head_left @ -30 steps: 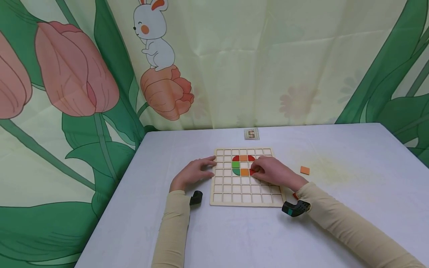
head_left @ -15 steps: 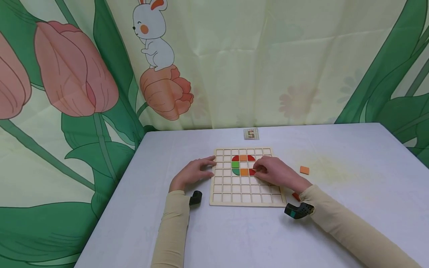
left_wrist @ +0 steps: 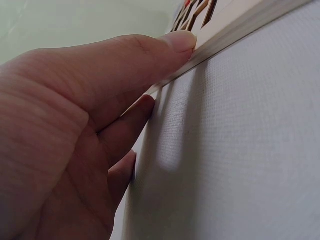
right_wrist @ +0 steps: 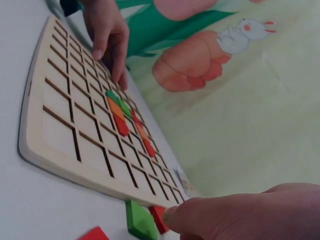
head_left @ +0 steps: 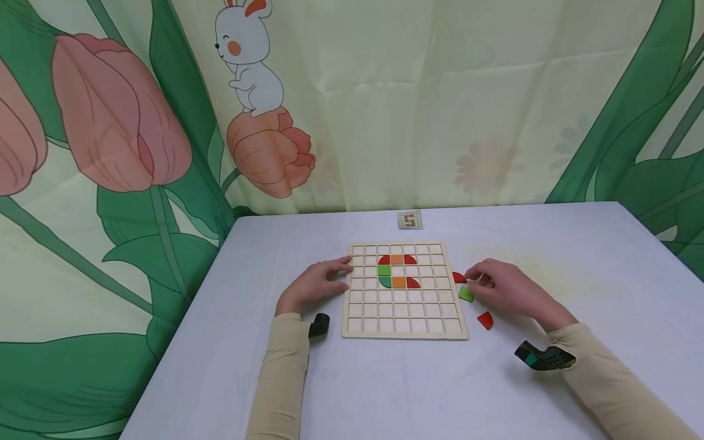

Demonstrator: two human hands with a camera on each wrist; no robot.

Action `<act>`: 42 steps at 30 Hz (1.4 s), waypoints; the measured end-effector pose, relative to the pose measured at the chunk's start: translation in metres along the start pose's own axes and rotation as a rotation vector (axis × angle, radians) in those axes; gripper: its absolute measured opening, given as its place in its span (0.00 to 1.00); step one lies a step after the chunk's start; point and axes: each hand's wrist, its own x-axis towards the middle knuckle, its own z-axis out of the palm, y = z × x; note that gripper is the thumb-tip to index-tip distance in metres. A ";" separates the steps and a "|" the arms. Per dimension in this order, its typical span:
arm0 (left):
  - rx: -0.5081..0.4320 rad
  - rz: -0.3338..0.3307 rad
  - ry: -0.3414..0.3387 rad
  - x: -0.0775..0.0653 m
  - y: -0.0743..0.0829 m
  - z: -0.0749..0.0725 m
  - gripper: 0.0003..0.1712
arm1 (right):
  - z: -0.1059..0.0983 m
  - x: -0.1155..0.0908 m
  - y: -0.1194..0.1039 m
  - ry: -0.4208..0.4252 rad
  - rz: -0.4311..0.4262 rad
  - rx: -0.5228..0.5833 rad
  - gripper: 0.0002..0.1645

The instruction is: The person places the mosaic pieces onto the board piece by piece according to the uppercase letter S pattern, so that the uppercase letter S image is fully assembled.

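Observation:
A wooden grid board [head_left: 404, 311] lies on the table. Set in its cells are red rounded pieces [head_left: 411, 283], orange squares [head_left: 398, 283], a light green square [head_left: 384, 269] and a dark green rounded piece [head_left: 385, 282], forming a C-like shape. My left hand [head_left: 316, 286] rests on the board's left edge, thumb and fingers extended. Just right of the board, my right hand [head_left: 508, 287] has bent fingers at a loose red piece [head_left: 459, 278] and a loose green square [head_left: 466, 294]. Whether it pinches either one is hidden.
Another red piece [head_left: 486, 320] lies on the white tablecloth, nearer the front. A small patterned card [head_left: 409, 220] lies behind the board. A printed curtain [head_left: 385, 122] hangs along the table's far edge.
My right hand has moved off the board to the right, uncovering the set red pieces and the loose pieces beside the board. The loose orange square is no longer visible. My left hand stays put.

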 end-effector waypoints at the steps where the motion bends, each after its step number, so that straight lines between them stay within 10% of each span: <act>1: -0.003 -0.003 0.002 0.000 0.000 0.000 0.26 | -0.002 -0.003 0.004 0.008 -0.001 -0.007 0.14; 22: -0.001 -0.020 0.008 0.000 -0.001 0.001 0.26 | 0.001 -0.014 0.009 -0.026 0.028 -0.066 0.28; 42: 0.005 -0.007 0.001 0.001 -0.001 0.000 0.26 | 0.010 -0.012 0.002 -0.004 -0.061 -0.055 0.16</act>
